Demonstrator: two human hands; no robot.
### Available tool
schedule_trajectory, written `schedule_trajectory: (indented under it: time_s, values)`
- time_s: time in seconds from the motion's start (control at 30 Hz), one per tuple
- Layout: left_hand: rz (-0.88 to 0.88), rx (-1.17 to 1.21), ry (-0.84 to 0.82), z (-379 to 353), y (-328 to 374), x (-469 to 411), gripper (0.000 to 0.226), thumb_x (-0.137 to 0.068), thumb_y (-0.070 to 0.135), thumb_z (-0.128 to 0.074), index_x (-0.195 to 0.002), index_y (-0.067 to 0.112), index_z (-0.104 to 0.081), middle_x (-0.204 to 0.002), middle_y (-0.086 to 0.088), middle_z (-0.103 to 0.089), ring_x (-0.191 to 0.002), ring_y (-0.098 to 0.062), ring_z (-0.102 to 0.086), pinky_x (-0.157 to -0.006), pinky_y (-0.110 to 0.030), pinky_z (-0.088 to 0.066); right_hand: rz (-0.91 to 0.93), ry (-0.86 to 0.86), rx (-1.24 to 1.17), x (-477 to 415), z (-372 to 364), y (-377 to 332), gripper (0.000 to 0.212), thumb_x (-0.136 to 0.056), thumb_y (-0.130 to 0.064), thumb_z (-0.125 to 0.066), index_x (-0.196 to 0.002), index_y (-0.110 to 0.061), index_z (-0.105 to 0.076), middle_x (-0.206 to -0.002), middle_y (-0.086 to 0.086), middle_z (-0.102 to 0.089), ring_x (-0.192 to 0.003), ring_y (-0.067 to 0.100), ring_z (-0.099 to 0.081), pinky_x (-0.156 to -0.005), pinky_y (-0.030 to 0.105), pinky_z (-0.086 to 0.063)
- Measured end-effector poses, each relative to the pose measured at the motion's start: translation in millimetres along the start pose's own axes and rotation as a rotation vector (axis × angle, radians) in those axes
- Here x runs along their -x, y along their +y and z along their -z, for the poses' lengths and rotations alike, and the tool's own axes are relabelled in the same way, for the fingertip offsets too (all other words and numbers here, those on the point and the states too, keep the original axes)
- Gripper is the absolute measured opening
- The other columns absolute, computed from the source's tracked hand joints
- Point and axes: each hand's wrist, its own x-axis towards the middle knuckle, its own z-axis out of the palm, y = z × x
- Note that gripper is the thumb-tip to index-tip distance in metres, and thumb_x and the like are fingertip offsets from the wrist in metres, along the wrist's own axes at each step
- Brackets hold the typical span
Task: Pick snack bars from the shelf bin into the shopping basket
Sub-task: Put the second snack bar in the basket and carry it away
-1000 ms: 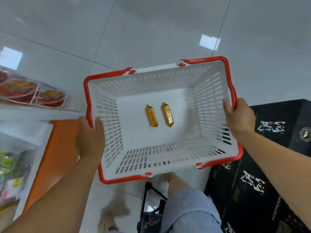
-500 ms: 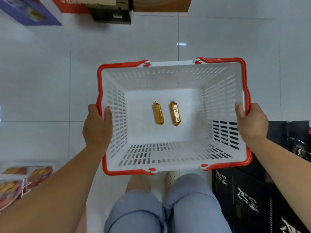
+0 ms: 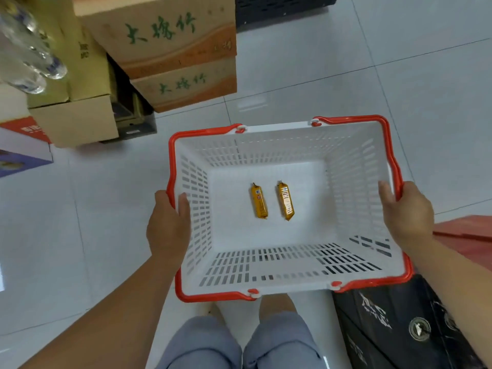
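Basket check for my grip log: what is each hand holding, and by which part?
Both hold the basket by its side rims: the left hand grips the left rim, the right hand the right rim.

White basket (image 3: 346,161) with red rim, left hand (image 3: 167,225) gripping its left edge, right hand (image 3: 406,211) gripping its right edge, two bars (image 3: 258,201) side by side between hands, apart, cartons (image 3: 170,49) beyond left hand

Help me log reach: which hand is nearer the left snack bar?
Left. The left hand grips the basket rim beside that bar; the right hand holds the far rim.
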Motion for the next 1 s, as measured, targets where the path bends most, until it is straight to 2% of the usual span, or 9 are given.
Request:
schedule_trajectory:
  time_s: [0.13, 0.23, 0.33, 0.5, 0.57, 0.7, 0.9, 1.0]
  values:
    - [-0.021, 0.021, -0.043, -33.7, 74.2, -61.5, 0.023, -0.102, 0.043, -0.04, -0.103, 0.02, -0.039, -0.085, 0.006, -0.054, -0.066, -0.006, -0.053, -0.056, -0.026, -0.038, -0.034, 0.015, 0.001, -87.4, 16.4, -17.9, 0.043, -0.101, -0.042, -0.045, -0.082, -0.004, -0.047, -0.065, 0.01, -0.048, -0.055, 0.023, -0.041, -0.049, 0.028, -0.026]
    - [-0.046, 0.027, -0.067, -52.9, 126.5, -109.1, 0.024, -0.102, 0.044, -0.041, -0.102, 0.02, -0.04, -0.088, 0.005, -0.056, -0.066, -0.005, -0.053, -0.058, -0.027, -0.041, -0.075, 0.037, 0.009, -147.7, 29.9, -33.2, 0.044, -0.1, -0.043, -0.045, -0.083, -0.003, -0.048, -0.065, 0.009, -0.048, -0.055, 0.021, -0.042, -0.049, 0.029, -0.027]
    - [-0.072, 0.027, -0.09, -74.2, 175.1, -161.4, 0.023, -0.102, 0.042, -0.04, -0.1, 0.019, -0.039, -0.087, 0.003, -0.056, -0.064, -0.004, -0.049, -0.055, -0.026, -0.036, -0.104, 0.057, 0.023, -205.7, 41.6, -49.7, 0.045, -0.1, -0.044, -0.045, -0.083, -0.003, -0.048, -0.064, 0.009, -0.048, -0.055, 0.02, -0.042, -0.05, 0.032, -0.026]
    - [-0.086, 0.031, -0.123, -107.7, 257.2, -242.7, 0.028, -0.102, 0.041, -0.041, -0.109, 0.014, -0.046, -0.091, 0.002, -0.054, -0.072, -0.016, -0.05, -0.066, -0.032, -0.039, -0.135, 0.103, 0.057, -297.9, 58.6, -77.1, 0.044, -0.101, -0.043, -0.045, -0.082, -0.002, -0.046, -0.063, 0.008, -0.045, -0.054, 0.019, -0.039, -0.049, 0.032, -0.025]
    - [-0.102, 0.033, -0.126, -118.8, 286.5, -270.6, 0.024, -0.102, 0.041, -0.041, -0.104, 0.017, -0.044, -0.09, 0.003, -0.054, -0.074, -0.017, -0.051, -0.067, -0.032, -0.039, -0.148, 0.108, 0.048, -335.0, 63.9, -85.3, 0.045, -0.101, -0.043, -0.044, -0.082, -0.003, -0.045, -0.062, 0.008, -0.044, -0.053, 0.019, -0.039, -0.048, 0.029, -0.025]
    - [-0.107, -0.006, -0.107, -145.5, 330.3, -320.7, 0.025, -0.103, 0.041, -0.041, -0.1, 0.016, -0.041, -0.087, -0.001, -0.057, -0.072, -0.022, -0.054, -0.065, -0.033, -0.042, -0.156, 0.084, 0.049, -409.3, 61.1, -99.8, 0.046, -0.101, -0.045, -0.044, -0.08, -0.004, -0.044, -0.062, 0.007, -0.043, -0.052, 0.02, -0.039, -0.048, 0.028, -0.026]
    - [-0.005, -0.029, -0.068, -202.5, 377.5, -387.3, 0.028, -0.102, 0.043, -0.04, -0.105, 0.015, -0.043, -0.089, 0.0, -0.058, -0.074, -0.023, -0.057, -0.068, -0.034, -0.045, -0.085, 0.007, 0.032, -540.4, 28.9, -116.0, 0.048, -0.1, -0.047, -0.043, -0.082, -0.002, -0.046, -0.064, 0.009, -0.047, -0.055, 0.024, -0.043, -0.049, 0.03, -0.027]
    - [0.047, -0.07, -0.038, -230.4, 385.2, -420.5, 0.03, -0.102, 0.045, -0.039, -0.105, 0.015, -0.042, -0.093, -0.005, -0.061, -0.078, -0.028, -0.061, -0.07, -0.036, -0.048, -0.051, -0.033, 0.045, -594.9, 4.9, -128.6, 0.048, -0.1, -0.048, -0.043, -0.08, -0.004, -0.044, -0.063, 0.007, -0.046, -0.053, 0.021, -0.041, -0.049, 0.03, -0.027]
